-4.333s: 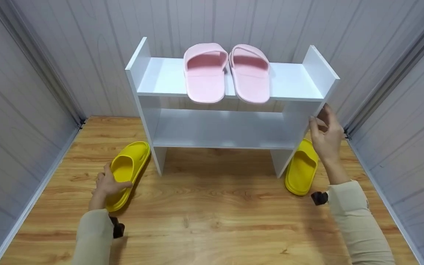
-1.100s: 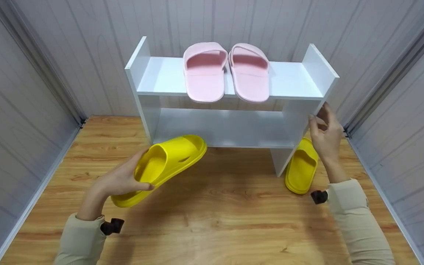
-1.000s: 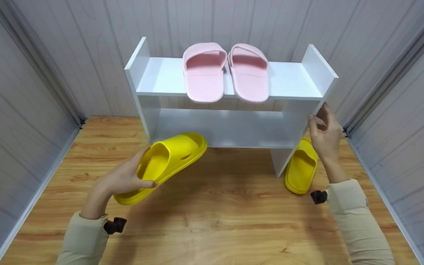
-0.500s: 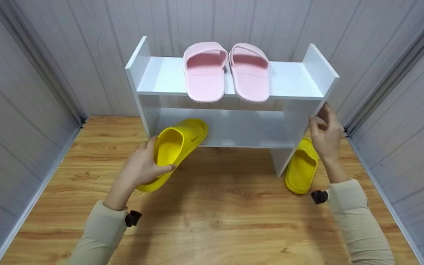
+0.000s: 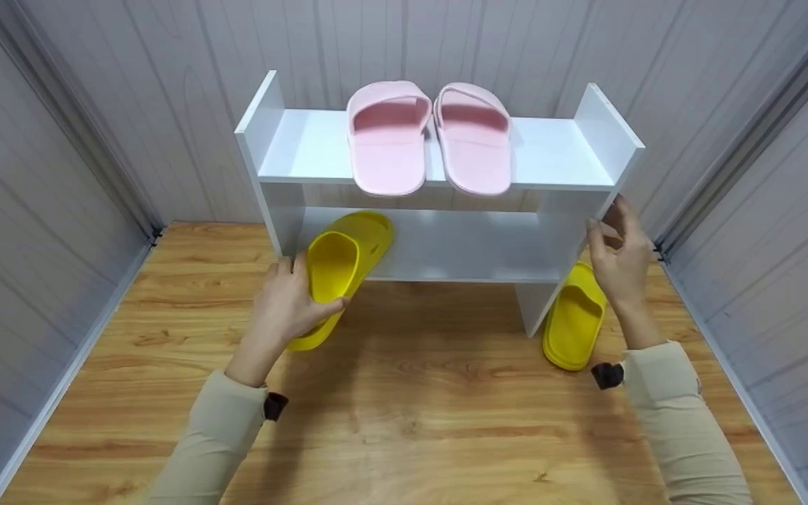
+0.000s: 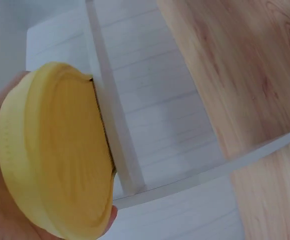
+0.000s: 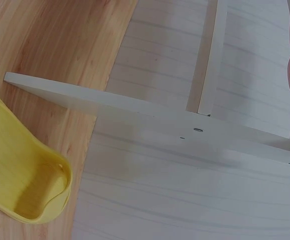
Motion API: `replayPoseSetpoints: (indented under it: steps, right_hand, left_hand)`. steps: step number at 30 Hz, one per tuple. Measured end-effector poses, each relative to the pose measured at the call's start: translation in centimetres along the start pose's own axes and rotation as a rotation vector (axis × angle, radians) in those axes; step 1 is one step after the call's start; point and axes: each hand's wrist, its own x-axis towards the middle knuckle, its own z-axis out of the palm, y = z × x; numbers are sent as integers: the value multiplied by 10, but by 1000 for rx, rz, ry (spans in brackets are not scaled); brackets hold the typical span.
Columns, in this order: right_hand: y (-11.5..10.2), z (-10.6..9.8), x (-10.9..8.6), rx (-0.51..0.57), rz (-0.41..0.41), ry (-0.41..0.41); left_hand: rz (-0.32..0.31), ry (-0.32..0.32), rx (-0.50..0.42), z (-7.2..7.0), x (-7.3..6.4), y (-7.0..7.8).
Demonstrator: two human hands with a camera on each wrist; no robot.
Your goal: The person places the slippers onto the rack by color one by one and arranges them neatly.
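Note:
My left hand (image 5: 281, 301) grips a yellow slipper (image 5: 365, 242) at its heel end, thumb on the near rim and fingers on the far side. The slipper's toe lies over the lower shelf (image 5: 467, 245) of a white shoe rack (image 5: 551, 151), while its heel sticks out past the front edge. In the left wrist view the yellow sole (image 6: 72, 155) fills the near side, beside the shelf edge. My right hand (image 5: 621, 270) holds the rack's right side panel, thumb at its front edge. Another yellow slipper (image 5: 574, 326) lies on the floor below that hand.
A pair of pink slippers, the left one (image 5: 390, 161) and the right one (image 5: 477, 161), sits on the top shelf, heels over its front edge. The rack stands on a wood floor (image 5: 411, 421) against a panelled wall (image 5: 186, 105), with walls on both sides.
My left hand has lifted the yellow slipper off the floor left of the rack and carried it right and forward, its toe now over the lower shelf. The right hand stays put.

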Motion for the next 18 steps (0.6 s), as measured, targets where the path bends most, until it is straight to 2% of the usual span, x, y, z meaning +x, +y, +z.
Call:
replayPoseSetpoints:
  steps: [7,13,18]
  right_hand:
    - [0,-1,1,0,-12,-3]
    - [2,-1,0,3,-11,-4]
    - [2,-2,-1,-5,0,0]
  left_hand:
    - [-2,101,46,9,8,3]
    - [-45,75,42,12,14,8]
    - [-57,46,41,13,18,10]
